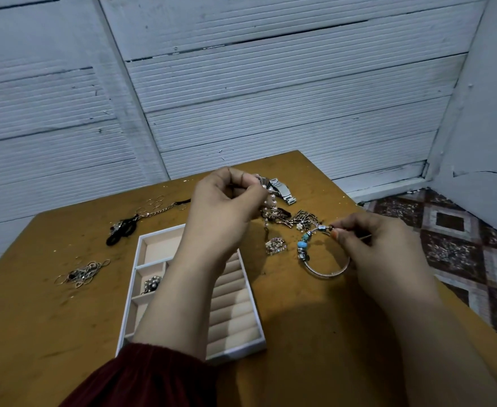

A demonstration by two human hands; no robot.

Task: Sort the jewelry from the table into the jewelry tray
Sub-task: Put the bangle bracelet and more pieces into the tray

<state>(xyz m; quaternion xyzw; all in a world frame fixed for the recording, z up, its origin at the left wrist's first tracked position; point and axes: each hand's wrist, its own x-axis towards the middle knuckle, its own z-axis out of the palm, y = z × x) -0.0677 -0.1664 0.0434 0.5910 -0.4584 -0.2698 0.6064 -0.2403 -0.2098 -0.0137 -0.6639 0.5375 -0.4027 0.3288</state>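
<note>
Here the scuffed ochre bench carries a white tray, which holds one flower piece in a left-side compartment. Beyond the tray's far right corner, the left hand pinches a pearl strand above a jewelry heap. Right of the tray, the right hand pinches a beaded bracelet. White ribbed wall panels rise beyond the tray, and patterned floor lies far right.

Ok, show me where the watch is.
In the head view, the metal watch lies near the far edge of the table, just right of the left hand.
</note>
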